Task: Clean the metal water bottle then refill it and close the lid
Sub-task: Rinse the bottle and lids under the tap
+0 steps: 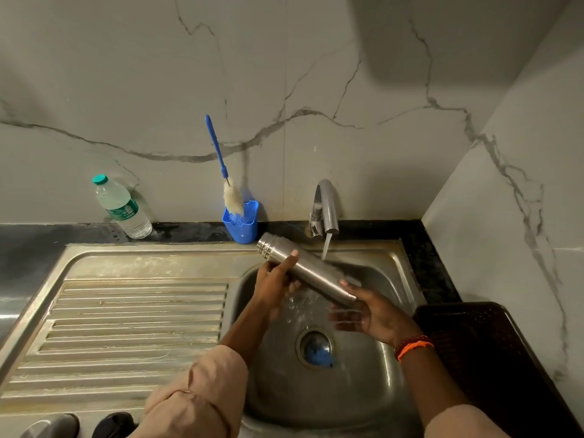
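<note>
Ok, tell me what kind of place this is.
Probably a home kitchen: a steel sink with a ribbed drainboard, a running tap, and a bottle brush against marble-look wall tiles.

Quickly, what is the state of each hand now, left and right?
Left hand: grips the metal water bottle near its neck end.
Right hand: holds the bottle's base end, thumb on top, fingers blurred beneath.

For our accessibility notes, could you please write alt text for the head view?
Two hands hold a metal water bottle tilted over a steel sink, beside the tap's running stream; a bottle brush stands in a blue holder behind.
</note>
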